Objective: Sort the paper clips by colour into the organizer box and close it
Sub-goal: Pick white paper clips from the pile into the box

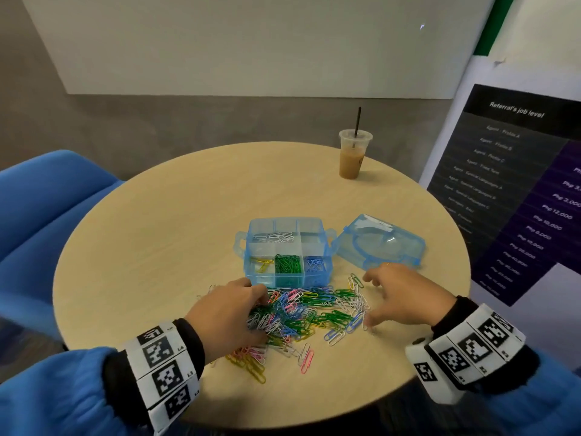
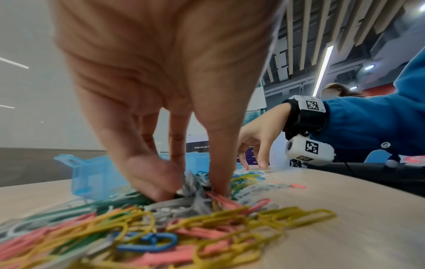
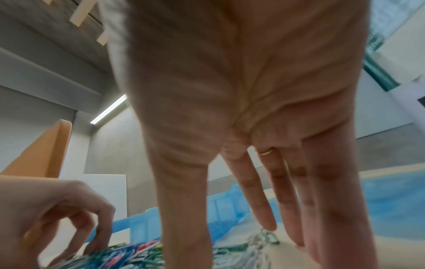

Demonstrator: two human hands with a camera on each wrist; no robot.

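A person's left hand (image 1: 224, 309) pinches white clips in the mixed paper clips (image 1: 301, 313) (most unsorted); the right hand (image 1: 405, 297) hovers, fingers spread. Beyond, the organizer box (image 1: 287, 251) holds few sorted clips, its lid (image 1: 379, 242) lying off beside it.

an office: referral pay poster (image 1: 515, 184), slatted ceiling (image 2: 322, 27), strip lights (image 2: 323, 71).

on the surface (image 1: 157, 247), the organizer box (image 1: 287, 250) sits behind the paper clips (image 1: 301, 313); its lid (image 1: 377, 243) lies right, a cup (image 1: 352, 155) far behind.
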